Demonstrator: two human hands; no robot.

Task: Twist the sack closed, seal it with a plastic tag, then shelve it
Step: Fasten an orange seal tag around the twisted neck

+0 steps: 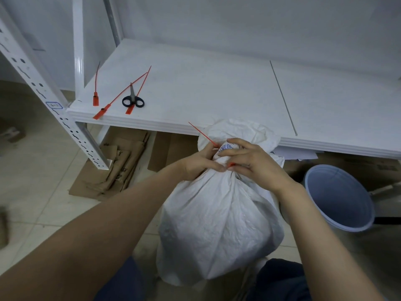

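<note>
A full white sack stands on the floor between my knees, its neck twisted tight. A red plastic tag is wrapped around that neck, its thin tail sticking up and to the left. My left hand pinches the neck and the tag's tail on the left side. My right hand grips the neck from the right, with the tag's red head showing between its fingertips. The white shelf lies just beyond the sack.
Three spare red tags and black-handled scissors lie at the shelf's front left corner. A pale blue bucket stands on the floor at the right. Flattened cardboard lies under the shelf, beside a perforated white upright.
</note>
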